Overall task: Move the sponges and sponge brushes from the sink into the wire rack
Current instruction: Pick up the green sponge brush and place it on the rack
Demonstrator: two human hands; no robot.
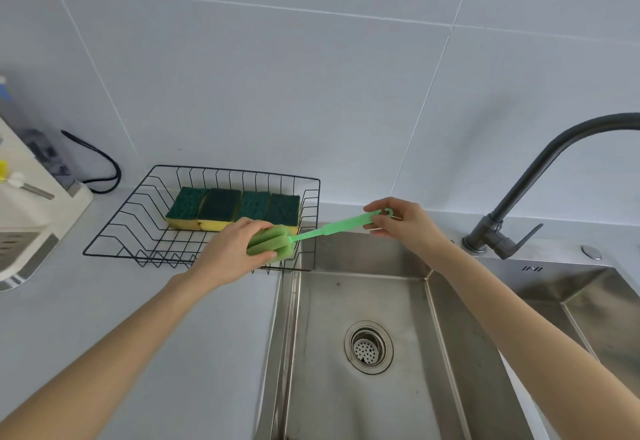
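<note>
A green sponge brush (322,230) is held level between both hands, over the right end of the black wire rack (114,231) and the sink's left rim. My left hand (232,249) grips its foam head; my right hand (401,219) pinches the handle near the hanging loop. Several yellow sponges with dark green scouring tops (232,207) lie side by side at the back of the rack. The steel sink (346,398) below shows only its drain strainer (368,348); no sponge is visible in it.
A dark faucet (540,180) rises at the right behind the sink, and a second basin (595,304) lies beyond it. A white appliance (31,225) with a black cable (104,166) stands at the left on the grey counter. A tiled wall closes the back.
</note>
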